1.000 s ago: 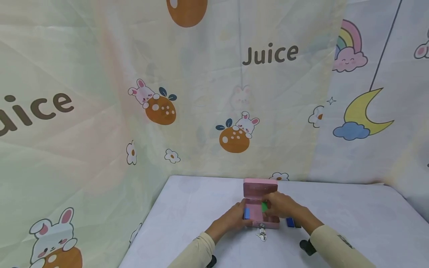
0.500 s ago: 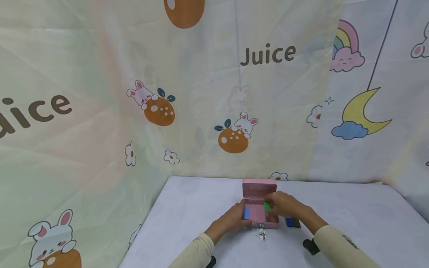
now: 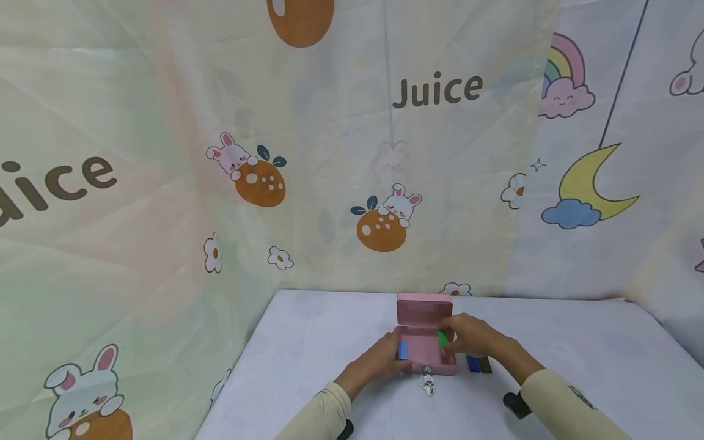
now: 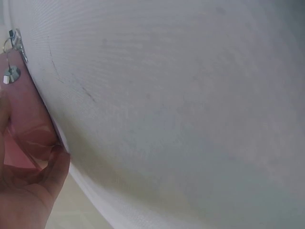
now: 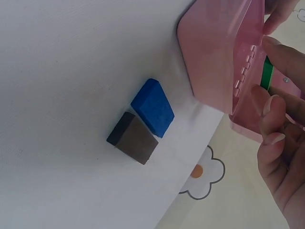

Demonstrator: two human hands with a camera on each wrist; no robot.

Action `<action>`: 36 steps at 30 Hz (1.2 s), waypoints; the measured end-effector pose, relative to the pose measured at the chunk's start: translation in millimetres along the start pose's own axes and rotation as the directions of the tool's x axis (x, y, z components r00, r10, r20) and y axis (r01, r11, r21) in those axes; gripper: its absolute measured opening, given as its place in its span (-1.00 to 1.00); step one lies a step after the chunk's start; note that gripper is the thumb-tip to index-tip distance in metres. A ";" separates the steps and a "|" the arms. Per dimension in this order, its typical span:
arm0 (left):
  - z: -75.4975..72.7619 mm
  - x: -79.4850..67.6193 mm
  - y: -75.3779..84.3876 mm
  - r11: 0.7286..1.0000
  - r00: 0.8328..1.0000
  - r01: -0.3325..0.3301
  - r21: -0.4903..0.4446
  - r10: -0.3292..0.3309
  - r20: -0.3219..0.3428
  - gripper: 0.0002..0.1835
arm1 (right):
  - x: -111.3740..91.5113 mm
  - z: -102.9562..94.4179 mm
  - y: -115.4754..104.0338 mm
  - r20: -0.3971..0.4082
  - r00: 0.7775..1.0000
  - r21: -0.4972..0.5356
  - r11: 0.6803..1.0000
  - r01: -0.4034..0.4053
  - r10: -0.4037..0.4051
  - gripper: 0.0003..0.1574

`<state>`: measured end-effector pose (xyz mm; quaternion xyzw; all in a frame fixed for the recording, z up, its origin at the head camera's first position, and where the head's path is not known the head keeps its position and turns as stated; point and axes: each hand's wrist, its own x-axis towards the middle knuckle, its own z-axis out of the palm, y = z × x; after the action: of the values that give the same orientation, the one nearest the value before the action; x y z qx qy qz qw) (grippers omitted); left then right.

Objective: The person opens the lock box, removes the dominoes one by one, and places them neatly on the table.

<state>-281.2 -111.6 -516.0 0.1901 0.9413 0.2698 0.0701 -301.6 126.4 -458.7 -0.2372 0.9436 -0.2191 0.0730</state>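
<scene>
A small pink metal box (image 3: 440, 370) stands on the table, its hinged lid raised at the back. My left hand (image 3: 379, 359) grips the box's left side, thumb at the front corner. Beside those fingers, a light blue block (image 3: 404, 349) sits inside against the left wall. My right hand (image 3: 470, 335) pinches a green block (image 5: 268, 74) between thumb and fingers, inside the box near its right wall. Whether the green block touches the bottom cannot be seen. Keys (image 4: 12, 74) hang at the box's front latch.
To the right of the box, a dark blue block (image 5: 153, 107) and a brown block (image 5: 136, 140) lie side by side on the white table (image 3: 330, 324). A printed curtain (image 3: 330, 122) rises behind the table.
My right hand has shifted the green block rightward inside the box, from near the middle toward the right wall. My left hand keeps its hold on the box.
</scene>
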 end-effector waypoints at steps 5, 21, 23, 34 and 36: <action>-0.1 -0.5 -0.7 1.000 1.000 -0.019 0.005 0.019 -0.003 -0.07 | -0.7 0.1 2.1 -0.001 1.000 0.019 1.000 -0.001 0.001 -0.49; 0.1 0.5 0.1 1.000 1.000 -0.018 0.025 0.019 -0.009 -0.07 | -3.5 -3.5 8.3 0.031 0.999 0.038 0.999 -0.037 0.036 -0.44; 0.1 0.6 -0.3 1.000 1.000 -0.017 0.024 0.017 -0.006 -0.07 | -3.6 -3.7 8.6 0.033 0.999 0.035 0.999 -0.037 0.035 -0.44; 0.0 -0.1 0.3 1.000 1.000 -0.004 0.009 0.004 -0.009 -0.07 | -5.1 -3.6 15.0 0.017 1.000 0.041 0.999 -0.026 0.025 -0.43; -0.6 -0.7 1.1 1.000 1.000 0.002 0.005 -0.002 -0.007 -0.08 | -5.2 -3.8 16.3 0.019 0.999 0.041 0.999 -0.027 0.026 -0.43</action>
<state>-280.4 -111.3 -514.9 0.1885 0.9424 0.2681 0.0665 -304.8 143.3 -462.4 -0.2252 0.9412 -0.2352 0.0894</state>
